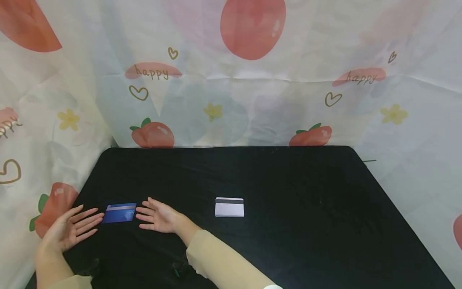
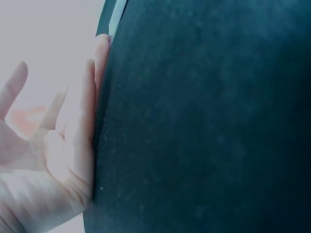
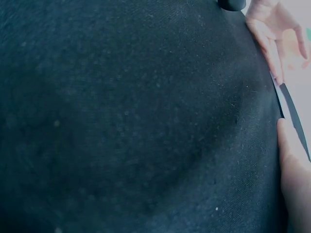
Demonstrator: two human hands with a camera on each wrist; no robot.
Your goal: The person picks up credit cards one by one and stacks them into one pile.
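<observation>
A blue card (image 1: 119,216) with a pale stripe lies flat on the black tabletop, toward the left. At its left end is my left hand (image 1: 72,229), palm turned up and fingers extended toward the card. My right hand (image 1: 159,216) lies at the card's other end, its fingers likewise stretched out and pointing left. Fingertips of both hands come right up to the card's edges; whether they touch it I cannot tell. The right wrist view shows the card as a thin light strip (image 3: 283,104) between the two hands.
A white card or small stack of cards (image 1: 229,209) with a dark stripe lies on the table, right of my right hand. The black table (image 1: 306,224) has rounded far corners. A patterned white cloth (image 1: 252,104) hangs behind it and along its sides.
</observation>
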